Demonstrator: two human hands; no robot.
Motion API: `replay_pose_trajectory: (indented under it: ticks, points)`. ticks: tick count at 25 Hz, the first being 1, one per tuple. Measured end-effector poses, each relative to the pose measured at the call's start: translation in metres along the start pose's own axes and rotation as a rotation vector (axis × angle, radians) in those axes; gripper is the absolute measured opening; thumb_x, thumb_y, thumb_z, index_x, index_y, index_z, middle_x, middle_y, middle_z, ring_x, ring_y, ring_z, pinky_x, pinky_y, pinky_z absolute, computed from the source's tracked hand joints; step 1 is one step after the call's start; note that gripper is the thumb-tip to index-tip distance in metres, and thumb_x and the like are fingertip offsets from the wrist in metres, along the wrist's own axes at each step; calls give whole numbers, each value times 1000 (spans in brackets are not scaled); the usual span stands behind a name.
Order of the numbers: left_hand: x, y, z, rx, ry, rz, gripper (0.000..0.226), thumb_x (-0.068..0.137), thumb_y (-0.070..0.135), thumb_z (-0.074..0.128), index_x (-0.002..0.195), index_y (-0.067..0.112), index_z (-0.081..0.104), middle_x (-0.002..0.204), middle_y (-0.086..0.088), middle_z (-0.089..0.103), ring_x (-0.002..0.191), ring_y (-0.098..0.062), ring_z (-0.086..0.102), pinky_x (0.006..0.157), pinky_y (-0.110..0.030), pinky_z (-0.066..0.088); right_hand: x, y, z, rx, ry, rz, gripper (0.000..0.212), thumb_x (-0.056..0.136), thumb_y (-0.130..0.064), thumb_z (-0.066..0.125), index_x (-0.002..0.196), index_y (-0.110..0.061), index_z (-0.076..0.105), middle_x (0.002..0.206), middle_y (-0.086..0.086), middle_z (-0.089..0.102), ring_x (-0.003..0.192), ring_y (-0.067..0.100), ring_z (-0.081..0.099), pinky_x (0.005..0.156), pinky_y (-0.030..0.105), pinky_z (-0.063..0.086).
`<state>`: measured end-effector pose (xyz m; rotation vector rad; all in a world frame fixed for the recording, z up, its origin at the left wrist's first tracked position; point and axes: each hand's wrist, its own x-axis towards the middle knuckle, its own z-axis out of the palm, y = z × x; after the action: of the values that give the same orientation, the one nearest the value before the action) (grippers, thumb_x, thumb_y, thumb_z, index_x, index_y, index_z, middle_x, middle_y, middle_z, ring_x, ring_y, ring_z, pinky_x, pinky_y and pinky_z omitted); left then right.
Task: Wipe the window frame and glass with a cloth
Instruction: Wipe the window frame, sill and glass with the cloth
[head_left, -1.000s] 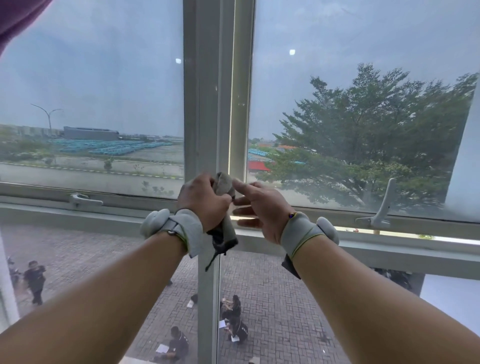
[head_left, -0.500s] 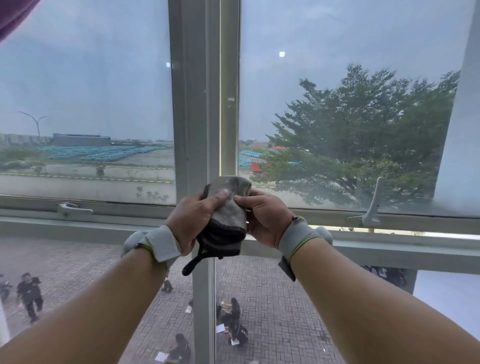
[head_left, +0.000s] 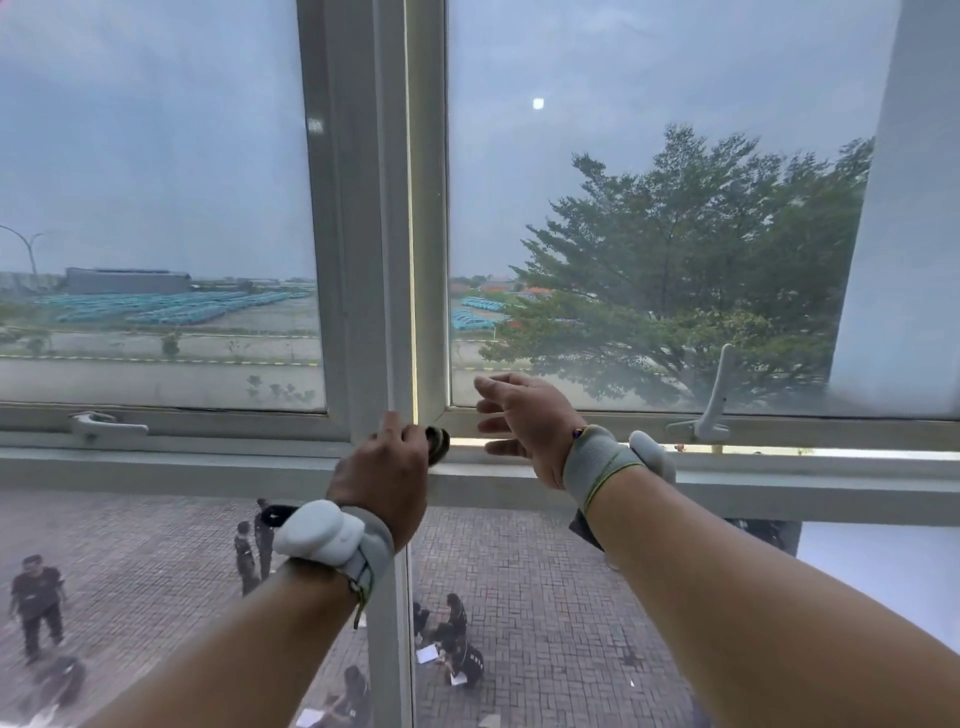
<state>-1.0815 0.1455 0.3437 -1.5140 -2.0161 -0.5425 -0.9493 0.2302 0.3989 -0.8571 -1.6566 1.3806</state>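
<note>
My left hand (head_left: 384, 467) is closed around a bunched grey cloth (head_left: 438, 442); only a small dark-edged fold shows past my fingers. The hand presses against the grey window frame (head_left: 363, 260) where the vertical post meets the horizontal rail. My right hand (head_left: 524, 421) hovers just right of it with fingers spread, empty, in front of the lower corner of the right glass pane (head_left: 623, 208). The left glass pane (head_left: 156, 182) lies beyond the post. Both wrists carry grey bands.
A white latch handle (head_left: 714, 400) stands tilted up on the right sash rail, and another latch handle (head_left: 106, 423) lies flat on the left rail. A white wall edge (head_left: 904, 234) borders the right. Lower glass panes show a paved yard with people far below.
Both hands held the cloth between them before. Now my right hand has let go and opened, and my left hand has balled the cloth and turned it against the frame.
</note>
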Motion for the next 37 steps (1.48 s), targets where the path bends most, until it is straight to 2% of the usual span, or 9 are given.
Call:
replay_pose_trajectory:
  ticks: [2,5,8,10,14,20,23,31,37]
  points:
    - [0,7,14,-8,-29,22,20,85,13,52,103,8,60,101,-10,54,82,-31,62,66,-38,52,0,2,-6,-38,16,-19,24,92,-35,60,104,-15,63,111,9,63,90,20,61,79,40,56]
    - [5,15,26,-8,15,21,13,75,17,65,83,8,69,81,-10,63,78,-31,57,65,-35,48,0,4,-14,-94,24,-32,26,93,-38,58,104,-15,64,107,8,64,92,21,61,83,41,55]
    - [12,36,24,-127,35,53,11,75,24,66,75,13,71,69,-5,66,70,-30,58,66,-34,46,-2,4,-33,-139,31,-6,35,96,-43,49,109,-14,63,113,9,64,104,26,61,89,42,52]
    - [13,55,22,-179,56,87,9,75,23,65,74,15,69,70,-3,68,71,-29,58,67,-34,45,-5,2,-47,-145,27,9,41,98,-46,43,111,-14,63,112,9,64,108,26,59,92,42,49]
    - [11,100,25,-254,66,180,15,73,23,58,73,13,68,69,-6,69,71,-31,58,66,-35,47,-14,4,-87,-174,56,9,49,99,-49,36,106,-12,66,102,7,65,98,23,59,89,40,48]
    - [13,170,25,-314,62,231,22,86,23,49,95,12,66,94,-6,69,95,-27,55,81,-33,43,-32,9,-168,-256,109,3,53,99,-51,33,102,-11,67,102,10,68,99,25,59,92,43,47]
    - [16,234,22,-326,43,254,24,90,26,47,100,12,64,100,-5,67,99,-25,53,83,-32,42,-49,11,-237,-304,133,2,52,100,-52,30,98,-14,67,102,9,68,100,25,59,92,42,46]
    - [23,384,19,-363,9,250,23,90,25,47,96,13,65,99,-6,67,99,-25,52,81,-32,40,-85,-1,-390,-393,247,-2,55,100,-52,30,104,-9,66,101,10,67,97,22,58,89,38,46]
    - [27,477,25,-459,24,301,21,90,25,48,95,13,65,97,-5,68,97,-25,53,77,-31,39,-97,0,-464,-460,347,-76,56,97,-57,31,102,-15,67,102,6,68,101,22,60,100,44,44]
